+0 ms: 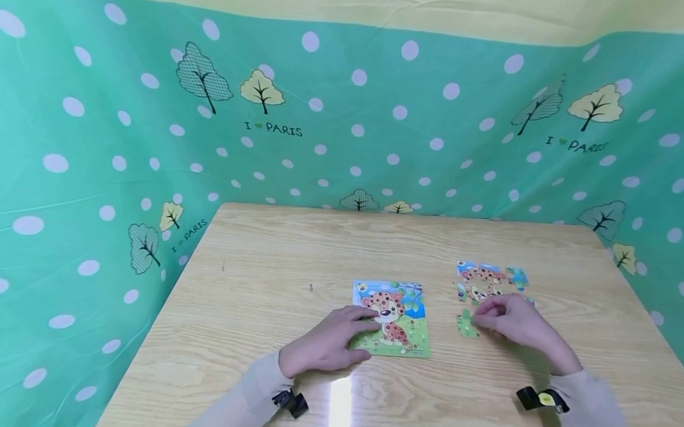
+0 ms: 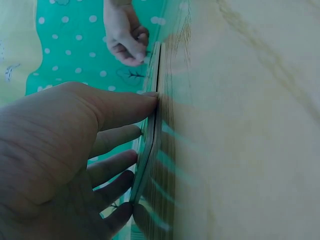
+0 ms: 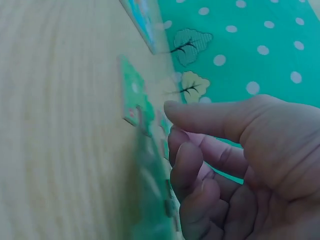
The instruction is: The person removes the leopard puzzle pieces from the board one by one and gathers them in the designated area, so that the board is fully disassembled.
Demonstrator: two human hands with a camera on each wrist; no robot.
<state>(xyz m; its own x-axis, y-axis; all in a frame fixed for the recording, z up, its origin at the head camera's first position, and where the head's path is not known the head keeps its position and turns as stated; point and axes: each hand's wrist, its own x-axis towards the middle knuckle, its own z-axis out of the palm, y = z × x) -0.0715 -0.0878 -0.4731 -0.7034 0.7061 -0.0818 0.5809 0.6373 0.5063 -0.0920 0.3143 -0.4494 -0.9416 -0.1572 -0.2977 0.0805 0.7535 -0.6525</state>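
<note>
A square card with a cartoon leopard picture (image 1: 415,340) lies on the wooden table. Across its left side rests my left hand (image 1: 331,339), fingers spread and fairly straight, thumb at the near edge. To the right, my right hand (image 1: 513,320) hovers low by several jigsaw pieces bearing similar artwork. Its thumb and forefinger come near each other, with no piece visible between them in the right wrist view. Beside its fingertips is a green jigsaw piece (image 1: 466,324). Another green piece (image 3: 152,200) appears blurred close below the fingers. Farther pieces (image 1: 481,274) show the leopard's head; the hand partly covers others.
The wooden table (image 1: 258,261) carries a small dark speck (image 1: 311,287) left of the card. A green dotted cloth (image 1: 347,110) printed with trees hangs behind and beside the table. Each wrist wears a black strapped camera (image 1: 291,403).
</note>
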